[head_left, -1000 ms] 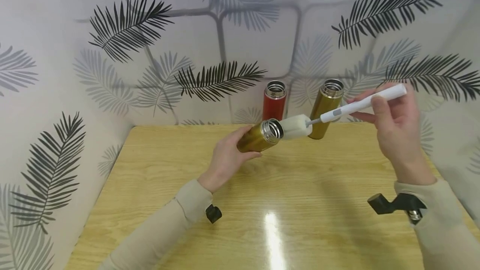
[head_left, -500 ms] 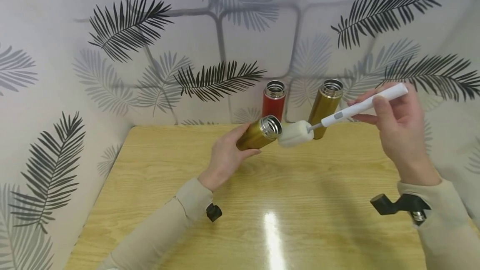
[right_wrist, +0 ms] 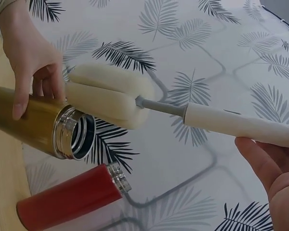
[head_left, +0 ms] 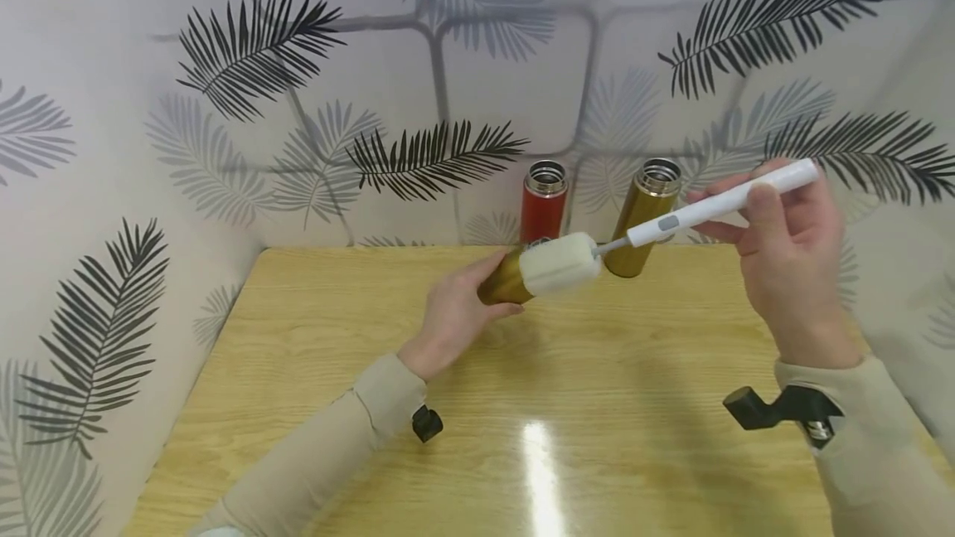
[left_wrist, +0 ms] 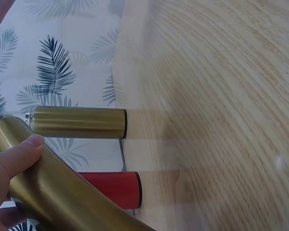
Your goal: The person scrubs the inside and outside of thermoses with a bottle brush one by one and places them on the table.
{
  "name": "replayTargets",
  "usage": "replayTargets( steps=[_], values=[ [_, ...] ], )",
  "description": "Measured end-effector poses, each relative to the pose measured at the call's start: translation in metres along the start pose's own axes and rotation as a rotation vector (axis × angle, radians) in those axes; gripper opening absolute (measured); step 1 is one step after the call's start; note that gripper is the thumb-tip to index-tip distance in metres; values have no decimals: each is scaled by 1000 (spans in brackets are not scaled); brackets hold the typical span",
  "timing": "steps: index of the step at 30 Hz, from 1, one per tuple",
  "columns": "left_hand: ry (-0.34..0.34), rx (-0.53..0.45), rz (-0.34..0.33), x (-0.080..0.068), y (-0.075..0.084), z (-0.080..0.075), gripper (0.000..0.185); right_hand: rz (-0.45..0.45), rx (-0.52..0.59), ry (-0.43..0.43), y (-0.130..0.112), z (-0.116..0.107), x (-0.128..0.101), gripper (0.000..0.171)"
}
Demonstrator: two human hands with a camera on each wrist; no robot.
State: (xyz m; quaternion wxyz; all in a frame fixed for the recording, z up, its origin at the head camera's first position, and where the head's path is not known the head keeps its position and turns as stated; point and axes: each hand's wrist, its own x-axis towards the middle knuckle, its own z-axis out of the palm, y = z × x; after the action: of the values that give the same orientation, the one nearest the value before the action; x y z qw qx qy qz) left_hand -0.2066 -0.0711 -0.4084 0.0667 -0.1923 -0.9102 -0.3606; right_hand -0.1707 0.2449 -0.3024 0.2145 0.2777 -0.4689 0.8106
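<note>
My left hand [head_left: 451, 313] grips a gold thermos bottle [head_left: 501, 282], tilted with its mouth toward the right. Its steel mouth [right_wrist: 77, 134] shows uncovered in the right wrist view. A bottle brush with a cream sponge head [head_left: 559, 263] is in my right hand [head_left: 794, 263], which pinches the white handle [head_left: 712, 207] between thumb and fingers. Seen from the head, the sponge overlaps the bottle's mouth and hides most of it. From the right wrist, the sponge [right_wrist: 106, 98] lies outside the bottle, alongside the neck and close to my left fingers.
Behind the held bottle stands a red thermos [head_left: 543, 210] with no lid. A second gold thermos [head_left: 645, 214], also lidless, stands to its right, partly behind the brush. The wooden table [head_left: 358, 330] ends at a wall [head_left: 298, 147] patterned with leaves.
The sponge head has moved left from beside the bottle's mouth to overlapping it in the head view. My right hand keeps its hold on the handle; my left hand and bottle have barely shifted.
</note>
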Motion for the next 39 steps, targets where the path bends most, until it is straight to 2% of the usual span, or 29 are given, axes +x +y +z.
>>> replayTargets(
  steps=[6, 13, 22, 26, 31, 35, 39],
  values=[
    [1, -18, 48, -3, 3, 2, 83, -74, 15, 47, 9, 3, 4, 13],
    [-27, -24, 50, -6, 2, 4, 79, -124, -191, 62, 16, -5, 6, 13],
    [-14, -101, -6, -8, -3, 4, 81, -83, -270, 42, 14, -17, 1, 12],
    [24, -136, -31, -8, -7, 3, 81, -47, -311, 35, 11, -21, -4, 12],
    [68, -200, -30, -7, -12, 1, 75, -10, -353, 19, 9, -26, -9, 11],
    [63, -261, -43, -7, -14, -2, 70, -11, -335, 19, 9, -29, -11, 13],
    [65, -260, -48, -6, -16, -7, 69, -37, -352, 37, 10, -29, -10, 13]
  ],
)
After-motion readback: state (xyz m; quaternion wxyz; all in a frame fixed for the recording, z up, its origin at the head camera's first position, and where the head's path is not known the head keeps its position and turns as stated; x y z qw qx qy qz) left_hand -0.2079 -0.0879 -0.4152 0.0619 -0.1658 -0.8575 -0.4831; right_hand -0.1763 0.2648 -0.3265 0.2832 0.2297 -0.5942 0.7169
